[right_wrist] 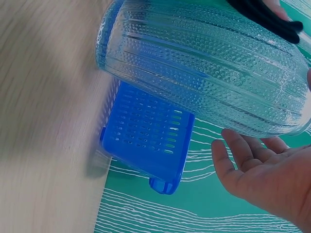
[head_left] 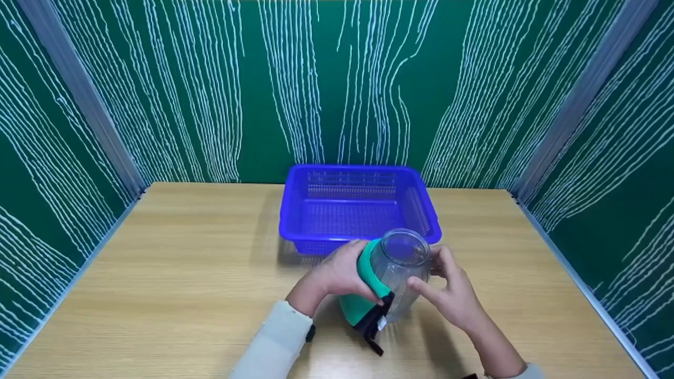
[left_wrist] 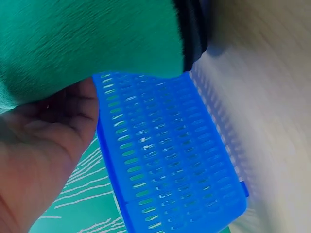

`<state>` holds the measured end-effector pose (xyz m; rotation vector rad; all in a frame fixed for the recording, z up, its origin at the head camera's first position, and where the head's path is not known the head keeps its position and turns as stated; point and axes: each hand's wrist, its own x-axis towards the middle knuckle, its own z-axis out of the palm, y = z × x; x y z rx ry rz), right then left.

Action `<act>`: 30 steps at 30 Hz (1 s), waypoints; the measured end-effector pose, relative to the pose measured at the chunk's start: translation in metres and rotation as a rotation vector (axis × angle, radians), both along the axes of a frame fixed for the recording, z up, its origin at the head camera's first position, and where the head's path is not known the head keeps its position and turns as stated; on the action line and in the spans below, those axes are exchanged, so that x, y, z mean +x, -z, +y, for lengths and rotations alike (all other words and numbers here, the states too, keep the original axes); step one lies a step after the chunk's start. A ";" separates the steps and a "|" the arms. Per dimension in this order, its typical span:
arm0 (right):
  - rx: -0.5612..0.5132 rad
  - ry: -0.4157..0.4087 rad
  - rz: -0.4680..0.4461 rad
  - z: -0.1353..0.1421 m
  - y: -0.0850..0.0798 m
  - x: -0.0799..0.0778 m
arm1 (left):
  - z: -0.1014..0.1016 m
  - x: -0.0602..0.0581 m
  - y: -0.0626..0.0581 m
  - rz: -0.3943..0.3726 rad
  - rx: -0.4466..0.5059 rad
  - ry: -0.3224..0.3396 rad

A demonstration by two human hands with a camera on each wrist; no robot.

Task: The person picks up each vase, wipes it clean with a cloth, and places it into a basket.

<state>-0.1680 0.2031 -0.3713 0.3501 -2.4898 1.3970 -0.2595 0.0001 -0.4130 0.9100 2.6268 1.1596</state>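
A clear ribbed glass jar (head_left: 399, 279) leans slightly in front of the basket, its round mouth toward the camera. My left hand (head_left: 342, 271) grips a green cloth piece (head_left: 358, 308) with black trim, a dangling black strap and a small white tag, holding it against the jar's left side. On the other side, my right hand (head_left: 457, 301) holds the jar near its neck, thumb in front and fingers behind. Its lower fingers curl loosely beside the textured glass jar (right_wrist: 204, 68) in the right wrist view. Green cloth (left_wrist: 92, 39) hides part of the left fingers in the left wrist view.
A blue perforated plastic basket (head_left: 316, 237) stands on the wooden table (head_left: 210, 273) just beyond the jar. Green walls (head_left: 453, 52) with white wavy lines enclose the table at the back and sides. A small dark object (head_left: 310, 333) shows beside the left cuff.
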 end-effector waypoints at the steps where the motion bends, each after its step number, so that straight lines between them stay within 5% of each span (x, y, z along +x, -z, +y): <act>1: 0.001 0.002 0.000 0.000 0.000 0.000 | 0.001 0.000 0.002 0.006 -0.010 0.003; 16: -0.019 -0.006 0.045 0.000 0.003 -0.001 | 0.003 0.000 0.033 0.026 -0.109 -0.011; 30: -0.013 0.009 0.050 0.010 0.022 -0.013 | 0.005 0.000 0.040 -0.007 -0.104 -0.030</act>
